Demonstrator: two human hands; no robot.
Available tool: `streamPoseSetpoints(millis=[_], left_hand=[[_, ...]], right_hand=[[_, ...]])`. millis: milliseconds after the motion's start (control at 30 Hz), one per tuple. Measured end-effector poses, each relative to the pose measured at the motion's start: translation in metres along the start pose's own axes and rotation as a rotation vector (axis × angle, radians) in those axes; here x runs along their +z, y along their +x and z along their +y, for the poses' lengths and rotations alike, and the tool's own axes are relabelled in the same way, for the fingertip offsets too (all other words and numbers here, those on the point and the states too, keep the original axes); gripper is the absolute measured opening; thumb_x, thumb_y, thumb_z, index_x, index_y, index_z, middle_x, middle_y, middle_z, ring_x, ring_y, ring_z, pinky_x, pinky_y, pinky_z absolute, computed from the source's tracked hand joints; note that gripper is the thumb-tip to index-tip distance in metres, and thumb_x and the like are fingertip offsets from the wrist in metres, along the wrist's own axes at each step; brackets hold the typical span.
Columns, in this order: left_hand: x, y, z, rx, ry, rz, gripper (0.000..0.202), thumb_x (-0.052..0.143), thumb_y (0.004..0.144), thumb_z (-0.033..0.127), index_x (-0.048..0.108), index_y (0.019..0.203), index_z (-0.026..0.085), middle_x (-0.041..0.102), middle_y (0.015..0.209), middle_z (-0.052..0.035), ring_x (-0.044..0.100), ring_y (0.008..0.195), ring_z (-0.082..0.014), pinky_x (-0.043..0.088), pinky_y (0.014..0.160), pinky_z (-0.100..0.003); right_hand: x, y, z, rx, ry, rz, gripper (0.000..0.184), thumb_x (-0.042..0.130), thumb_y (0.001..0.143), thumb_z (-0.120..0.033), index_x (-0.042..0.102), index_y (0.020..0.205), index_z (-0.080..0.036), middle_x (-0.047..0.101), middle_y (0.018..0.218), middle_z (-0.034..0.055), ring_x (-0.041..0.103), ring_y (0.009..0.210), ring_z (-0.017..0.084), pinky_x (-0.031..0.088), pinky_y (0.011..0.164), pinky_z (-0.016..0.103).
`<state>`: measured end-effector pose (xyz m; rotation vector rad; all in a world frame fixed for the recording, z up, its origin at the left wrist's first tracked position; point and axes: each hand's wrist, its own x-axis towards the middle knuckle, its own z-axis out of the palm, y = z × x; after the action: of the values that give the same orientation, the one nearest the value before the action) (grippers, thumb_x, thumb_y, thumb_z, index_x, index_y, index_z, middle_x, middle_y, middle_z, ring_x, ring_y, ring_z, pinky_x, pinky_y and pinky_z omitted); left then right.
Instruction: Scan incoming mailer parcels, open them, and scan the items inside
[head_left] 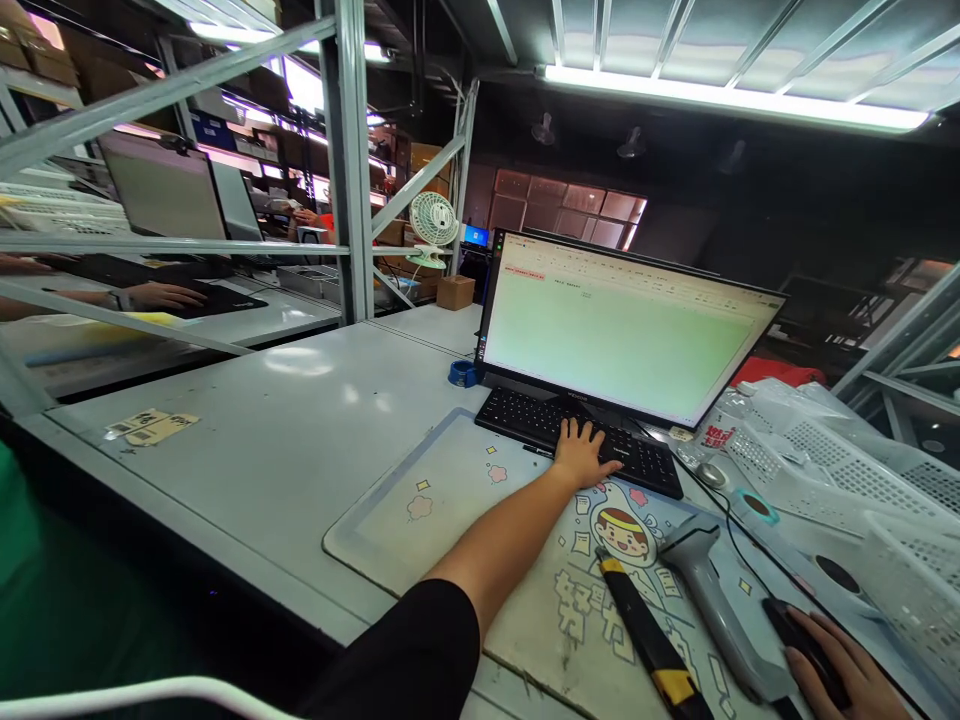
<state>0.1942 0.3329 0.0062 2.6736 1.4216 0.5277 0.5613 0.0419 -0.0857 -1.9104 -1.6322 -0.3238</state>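
My left hand (579, 458) is at frame centre-right, palm down on the black full-size plastic keyboard (516, 412). Fingers spread over the keys, thumb out to the right, grasping nothing. Can't tell which keys are pressed, if any.

My right hand (851, 672) is in the lower right corner, partly cut off by the frame edge. Fingers curved over the black wired computer mouse (811, 652), grasping it.

Keyboard sits right of centre, just below the wide black-framed monitor (622, 330), which shows a pale green screen. Mouse is at lower right, its cable running up-left.

Just left of the mouse: the grey handheld barcode scanner (709, 590), head toward the keyboard. Left of that, the black-and-yellow utility knife (641, 625), lying diagonally at bottom right-centre. Both on the pale cartoon-printed desk mat (420, 540).

Blue plastic ring-shaped object (463, 375) is by the monitor's lower left corner. White perforated plastic baskets (810, 465) crowd the right edge. Tan paper labels (161, 426) lie on the white desktop (277, 440) at left. Further up-left, beyond the grey metal frame (354, 180), a co-worker's hand (166, 296) rests on a black mat (232, 301).
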Motion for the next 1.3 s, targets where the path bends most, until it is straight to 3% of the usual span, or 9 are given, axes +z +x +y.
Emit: streamPoseSetpoints(millis=[167, 400, 600, 833, 1067, 1300], left_hand=[[-0.001, 0.0, -0.006, -0.064, 0.001, 0.013, 0.095, 0.031, 0.101, 0.084, 0.041, 0.171, 0.02, 0.029, 0.177, -0.0148, 0.017, 0.166, -0.0431, 0.006, 0.136, -0.06], [-0.004, 0.007, -0.016, -0.075, 0.008, -0.002, 0.102, 0.032, 0.097, 0.091, 0.039, 0.172, 0.022, 0.025, 0.179, -0.0124, 0.015, 0.166, -0.044, 0.006, 0.135, -0.063], [-0.004, 0.008, -0.009, -0.041, 0.064, -0.012, 0.101, 0.034, 0.098, 0.09, 0.039, 0.172, 0.022, 0.029, 0.176, -0.0185, 0.018, 0.166, -0.0396, 0.006, 0.135, -0.061], [-0.003, 0.01, -0.003, 0.005, 0.065, -0.029, 0.096, 0.034, 0.1, 0.087, 0.039, 0.172, 0.024, 0.025, 0.179, -0.0097, 0.012, 0.168, -0.0384, 0.003, 0.136, -0.062], [-0.001, 0.014, 0.003, 0.054, 0.102, -0.061, 0.095, 0.03, 0.101, 0.085, 0.037, 0.173, 0.022, 0.026, 0.179, -0.0078, 0.012, 0.167, -0.0395, 0.004, 0.135, -0.064], [-0.001, 0.014, 0.01, 0.068, 0.097, -0.056, 0.095, 0.034, 0.1, 0.086, 0.038, 0.172, 0.024, 0.028, 0.178, -0.0114, 0.011, 0.167, -0.0411, 0.001, 0.135, -0.062]], right_hand=[[-0.014, -0.001, -0.025, 0.047, -0.016, -0.043, 0.068, 0.048, 0.099, -0.07, 0.07, 0.142, -0.023, 0.062, 0.149, 0.0129, 0.065, 0.13, 0.035, 0.056, 0.103, 0.051], [-0.019, -0.003, -0.033, 0.09, -0.059, -0.075, 0.064, 0.045, 0.103, -0.07, 0.066, 0.145, -0.026, 0.058, 0.155, 0.0074, 0.063, 0.133, 0.031, 0.059, 0.089, 0.042], [-0.018, -0.003, -0.038, 0.017, -0.067, -0.025, 0.062, 0.044, 0.105, -0.067, 0.066, 0.144, -0.025, 0.059, 0.151, 0.0091, 0.064, 0.132, 0.031, 0.058, 0.102, 0.045], [-0.021, -0.002, -0.047, 0.009, -0.053, -0.017, 0.059, 0.044, 0.106, -0.064, 0.067, 0.142, -0.023, 0.06, 0.15, 0.011, 0.063, 0.133, 0.03, 0.054, 0.11, 0.046], [-0.022, -0.002, -0.05, -0.005, -0.024, -0.009, 0.057, 0.045, 0.108, -0.059, 0.066, 0.143, -0.02, 0.057, 0.152, 0.0133, 0.061, 0.134, 0.031, 0.051, 0.116, 0.047], [-0.026, -0.001, -0.058, 0.034, -0.017, -0.035, 0.055, 0.047, 0.107, -0.055, 0.066, 0.145, -0.021, 0.056, 0.153, 0.014, 0.06, 0.136, 0.032, 0.05, 0.117, 0.05]])
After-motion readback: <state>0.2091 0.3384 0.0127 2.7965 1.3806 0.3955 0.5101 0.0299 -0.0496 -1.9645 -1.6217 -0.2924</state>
